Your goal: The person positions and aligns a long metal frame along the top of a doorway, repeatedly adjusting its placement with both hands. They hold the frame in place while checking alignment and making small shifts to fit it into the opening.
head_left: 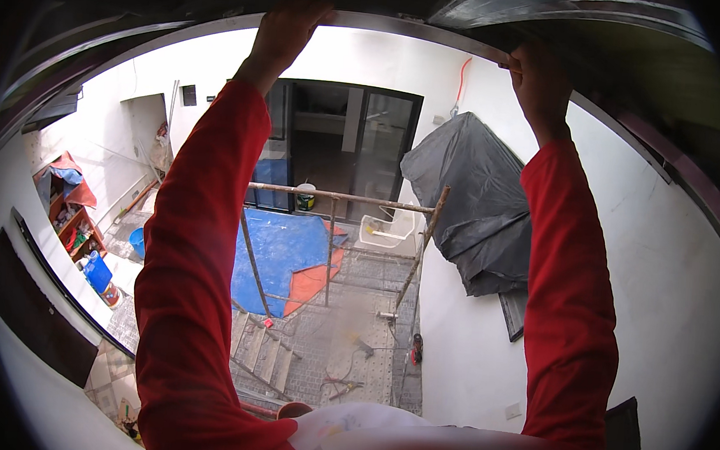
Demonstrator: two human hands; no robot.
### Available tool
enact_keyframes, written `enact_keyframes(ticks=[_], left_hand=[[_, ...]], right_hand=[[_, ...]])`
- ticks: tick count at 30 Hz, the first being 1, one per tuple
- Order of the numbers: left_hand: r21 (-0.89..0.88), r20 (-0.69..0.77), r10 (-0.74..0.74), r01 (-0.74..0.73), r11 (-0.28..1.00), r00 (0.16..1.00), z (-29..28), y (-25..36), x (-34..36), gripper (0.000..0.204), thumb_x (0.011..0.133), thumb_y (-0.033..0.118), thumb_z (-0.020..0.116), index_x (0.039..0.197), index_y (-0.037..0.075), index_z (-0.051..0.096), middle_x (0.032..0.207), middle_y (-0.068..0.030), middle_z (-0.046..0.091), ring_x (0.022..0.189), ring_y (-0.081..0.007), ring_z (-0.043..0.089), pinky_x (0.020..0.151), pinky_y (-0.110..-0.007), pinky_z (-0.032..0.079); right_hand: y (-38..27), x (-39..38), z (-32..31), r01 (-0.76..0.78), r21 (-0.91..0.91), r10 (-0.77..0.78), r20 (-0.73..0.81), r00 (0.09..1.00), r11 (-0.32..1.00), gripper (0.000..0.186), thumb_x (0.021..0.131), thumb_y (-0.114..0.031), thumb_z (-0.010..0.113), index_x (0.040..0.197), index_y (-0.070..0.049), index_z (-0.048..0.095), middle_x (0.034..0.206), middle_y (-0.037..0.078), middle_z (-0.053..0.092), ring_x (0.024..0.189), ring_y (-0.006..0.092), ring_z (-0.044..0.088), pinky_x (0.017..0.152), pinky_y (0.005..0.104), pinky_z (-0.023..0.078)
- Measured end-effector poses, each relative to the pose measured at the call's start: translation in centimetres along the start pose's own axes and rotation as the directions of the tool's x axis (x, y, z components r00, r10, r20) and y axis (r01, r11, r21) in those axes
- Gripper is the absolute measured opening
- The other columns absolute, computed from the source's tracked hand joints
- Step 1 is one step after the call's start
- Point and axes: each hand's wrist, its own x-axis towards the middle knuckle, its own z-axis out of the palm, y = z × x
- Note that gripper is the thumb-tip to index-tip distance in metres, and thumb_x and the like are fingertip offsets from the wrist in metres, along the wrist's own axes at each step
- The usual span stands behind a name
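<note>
Both my arms, in red sleeves, reach up to a long pale metal strip that runs along the ceiling edge overhead. My left hand is closed over the strip at the upper middle, its fingertips in shadow. Farther right, my right hand is closed against the strip. A tiny thing shows at its fingertips, too small and dark to name. Just above the strip between my hands, a shiny metal profile slants off to the upper right. The ceiling around it is dark.
Below stands a rusty scaffold frame over a plank deck with tools. A ladder leans nearby. Black plastic sheeting hangs on the right wall. A blue and orange tarp, a white chair and a bucket are farther off.
</note>
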Motion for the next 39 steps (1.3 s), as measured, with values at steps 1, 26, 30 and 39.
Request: enact_keyframes(ticks=[1, 26, 30, 39], left_hand=[[-0.005, 0.0, 0.012, -0.012, 1.0, 1.0, 0.0, -0.1, 0.1, 0.012, 0.086, 0.01, 0.072, 0.096, 0.015, 0.068, 0.086, -0.0034, 0.072, 0.085, -0.0243, 0.072, 0.077, -0.037, 0.06], [0.045, 0.112, -0.088, 0.084, 0.996, 0.99, 0.7, -0.2, 0.5, 0.03, 0.093, 0.039, 0.061, 0.098, 0.012, 0.071, 0.085, -0.0127, 0.071, 0.078, -0.0356, 0.068, 0.068, -0.05, 0.053], [0.048, 0.181, -0.103, 0.096, 0.994, 0.978, 1.1, -0.6, 0.9, 0.033, 0.092, 0.045, 0.061, 0.095, 0.014, 0.072, 0.084, -0.0106, 0.072, 0.078, -0.0348, 0.068, 0.068, -0.05, 0.053], [0.052, 0.135, -0.135, 0.129, 0.99, 0.982, 1.1, -0.9, 0.7, 0.033, 0.093, 0.047, 0.058, 0.09, 0.016, 0.069, 0.085, -0.0074, 0.07, 0.084, -0.0331, 0.067, 0.073, -0.051, 0.05]], right_hand=[[0.0, 0.0, 0.0, 0.001, -0.033, -0.001, 0.007, 1.0, 0.999, 0.017, 0.079, -0.007, 0.072, 0.086, -0.014, 0.058, 0.083, 0.004, 0.061, 0.072, 0.0249, 0.064, 0.061, 0.036, 0.053], [1.4, -0.6, 0.3, 0.022, -0.223, 0.037, 0.256, 0.966, 0.975, 0.006, 0.088, -0.021, 0.07, 0.093, -0.02, 0.071, 0.079, 0.007, 0.068, 0.074, 0.028, 0.067, 0.062, 0.0374, 0.054], [1.3, -0.5, 0.3, 0.039, -0.25, 0.025, 0.248, 0.969, 0.967, 0.005, 0.087, -0.02, 0.07, 0.092, -0.018, 0.071, 0.08, 0.007, 0.068, 0.073, 0.0278, 0.067, 0.061, 0.0369, 0.053], [0.9, -0.8, 0.6, 0.075, -0.21, -0.026, 0.227, 0.974, 0.975, 0.006, 0.083, -0.014, 0.073, 0.087, -0.016, 0.069, 0.075, 0.007, 0.066, 0.07, 0.0277, 0.066, 0.059, 0.0371, 0.053]])
